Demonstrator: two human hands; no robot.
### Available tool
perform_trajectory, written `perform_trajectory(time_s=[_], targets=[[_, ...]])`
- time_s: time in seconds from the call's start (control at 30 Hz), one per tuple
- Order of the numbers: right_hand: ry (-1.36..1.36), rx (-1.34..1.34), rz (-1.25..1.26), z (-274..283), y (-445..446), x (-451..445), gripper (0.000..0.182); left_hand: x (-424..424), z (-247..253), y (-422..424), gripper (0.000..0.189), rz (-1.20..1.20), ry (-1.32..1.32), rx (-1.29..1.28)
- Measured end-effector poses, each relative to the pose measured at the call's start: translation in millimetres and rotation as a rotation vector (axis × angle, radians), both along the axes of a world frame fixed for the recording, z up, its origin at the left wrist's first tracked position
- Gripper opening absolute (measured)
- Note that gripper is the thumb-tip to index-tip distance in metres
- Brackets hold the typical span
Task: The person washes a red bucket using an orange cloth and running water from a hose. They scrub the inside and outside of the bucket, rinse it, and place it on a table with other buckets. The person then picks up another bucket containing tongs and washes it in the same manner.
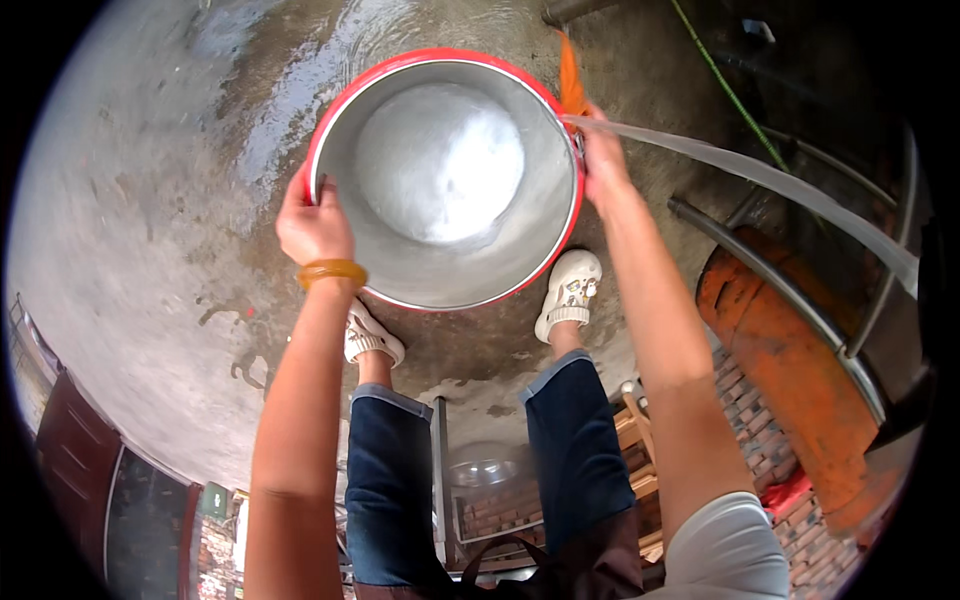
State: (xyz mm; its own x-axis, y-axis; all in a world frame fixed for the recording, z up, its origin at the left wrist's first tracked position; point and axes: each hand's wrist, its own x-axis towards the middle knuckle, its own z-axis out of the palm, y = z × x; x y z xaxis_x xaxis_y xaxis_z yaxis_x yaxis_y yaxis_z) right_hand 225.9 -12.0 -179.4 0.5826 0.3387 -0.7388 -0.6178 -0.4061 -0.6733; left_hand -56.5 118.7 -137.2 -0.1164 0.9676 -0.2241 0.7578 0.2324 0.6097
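Note:
A wide metal basin (pixel 442 180) with a red rim is held out over the wet floor, its inside facing me. My left hand (pixel 316 217) grips the rim at the left, thumb inside the wall. At the opposite side, my right hand (pixel 604 154) holds the rim with its fingers mostly hidden behind it. A pointed orange piece (pixel 571 75), blurred, sticks up beside the right fingers; its material is unclear. A translucent strip (pixel 735 169), possibly a flat hose, runs from that hand to the right. Glare covers the basin's bottom, so any water there is uncertain.
Wet concrete floor (pixel 187 225) lies around my feet in white clogs (pixel 574 289). At the right stand an orange rusty object (pixel 780 360) and metal tubing (pixel 787 277). A green rope (pixel 731 90) hangs there. Behind me are a shiny bowl (pixel 484 469) and a wooden frame (pixel 637 442).

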Motion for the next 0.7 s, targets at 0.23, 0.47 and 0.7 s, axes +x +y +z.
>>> perform_trajectory(time_s=[0.23, 0.47, 0.7], targets=[[-0.634, 0.051, 0.225, 111.3, 27.1, -21.8, 0.027, 45.8, 3.3, -42.8, 0.037, 0.281, -0.113, -0.057], [-0.646, 0.058, 0.465, 38.9, 43.9, -103.3, 0.029, 58.3, 1.3, -47.9, 0.035, 0.288, -0.053, -0.033], [-0.688, -0.526, 0.661, -137.9, 49.8, -139.4, 0.051, 74.2, 13.6, -45.2, 0.026, 0.193, -0.095, 0.011]])
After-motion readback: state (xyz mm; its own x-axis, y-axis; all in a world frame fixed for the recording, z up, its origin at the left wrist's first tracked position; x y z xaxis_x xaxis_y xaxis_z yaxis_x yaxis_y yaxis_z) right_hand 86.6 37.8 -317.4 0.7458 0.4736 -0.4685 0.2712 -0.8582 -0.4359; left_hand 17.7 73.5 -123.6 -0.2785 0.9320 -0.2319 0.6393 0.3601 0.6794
